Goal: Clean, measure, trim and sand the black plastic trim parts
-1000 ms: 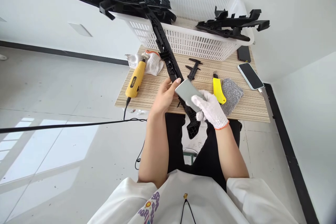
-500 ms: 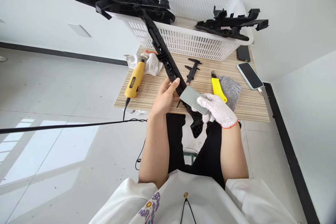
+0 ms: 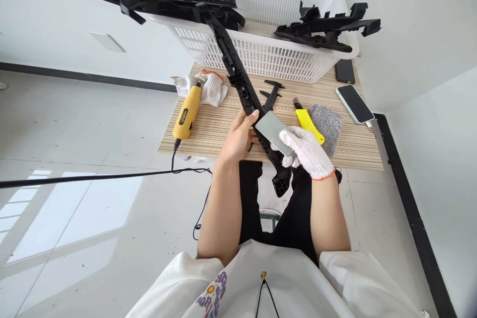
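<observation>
"One long black strip [image 3: 244, 92]: where do you have it?"

"In front of the white basket [image 3: 290, 62], slanting from near its rim toward your lap. Your bare left hand [image 3: 236, 139] pinches it, thumb on top."

"And your gloved right hand [image 3: 303, 151]?"

"Fingers pinching a gray pad [image 3: 274, 126] over the strip. Your caliper [image 3: 272, 96] and yellow cutter [image 3: 310, 125] lie on the basket's near side."

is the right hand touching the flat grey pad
Touching. In the head view, the right hand grips the flat grey pad, its gloved thumb on top.

A caliper [image 3: 272, 98], power tool [image 3: 187, 112] and utility knife [image 3: 309, 125] suggest a workshop.
</observation>
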Available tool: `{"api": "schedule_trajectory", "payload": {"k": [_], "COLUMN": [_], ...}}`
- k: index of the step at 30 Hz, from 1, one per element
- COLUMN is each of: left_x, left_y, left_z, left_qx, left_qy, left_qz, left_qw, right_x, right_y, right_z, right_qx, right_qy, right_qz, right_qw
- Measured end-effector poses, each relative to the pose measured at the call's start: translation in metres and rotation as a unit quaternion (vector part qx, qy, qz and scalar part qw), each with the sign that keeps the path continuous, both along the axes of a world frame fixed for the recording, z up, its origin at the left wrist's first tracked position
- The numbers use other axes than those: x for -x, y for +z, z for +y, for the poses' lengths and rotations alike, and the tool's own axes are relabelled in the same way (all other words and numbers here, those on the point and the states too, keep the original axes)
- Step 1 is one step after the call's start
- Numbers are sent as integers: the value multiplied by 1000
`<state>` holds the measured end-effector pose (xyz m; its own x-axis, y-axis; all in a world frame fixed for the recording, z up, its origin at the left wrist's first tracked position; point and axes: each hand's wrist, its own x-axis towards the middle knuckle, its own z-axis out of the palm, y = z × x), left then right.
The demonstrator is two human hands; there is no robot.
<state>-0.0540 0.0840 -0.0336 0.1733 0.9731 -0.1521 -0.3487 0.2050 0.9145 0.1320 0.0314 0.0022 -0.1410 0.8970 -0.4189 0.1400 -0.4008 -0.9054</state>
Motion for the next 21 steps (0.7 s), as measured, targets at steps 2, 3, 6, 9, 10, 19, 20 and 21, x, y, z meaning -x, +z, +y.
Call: {"api": "schedule_trajectory", "payload": {"k": [2,3,6,9,10,19,20,21], "left_x": [-1,-1,-3,-4,-3,0,0,-1], "left_y": [1,2,3,3,3,2,1,1], "left_z": [-1,-1,-1,-1,-1,-1,-1,-1], "left_qx": [-4,-4,4,8,8,-16,-19,-22], "left_qy": [-5,-7,-4,-1,1,-6,-5,-5], "left_qz": [-8,-11,-22,-21,-18,-13,-16,-18], "left_qw": [1000,1000,1000,1000,1000,1000,1000,1000], "right_x": [-1,-2,-2,2,3,9,9,9], "right_y": [0,0,0,-1,-1,-3,-3,-4], "right_z": [-1,-1,-2,-2,-2,-7,-6,-6], "right_qx": [18,27,15,8,10,-6,-10,-10], "right_qy": [44,58,6,0,8,-36,-44,-39], "right_qz": [-12,-16,7,16,12,-3,-2,-4], "right_qw": [999,998,1000,1000,1000,999,999,999]}}
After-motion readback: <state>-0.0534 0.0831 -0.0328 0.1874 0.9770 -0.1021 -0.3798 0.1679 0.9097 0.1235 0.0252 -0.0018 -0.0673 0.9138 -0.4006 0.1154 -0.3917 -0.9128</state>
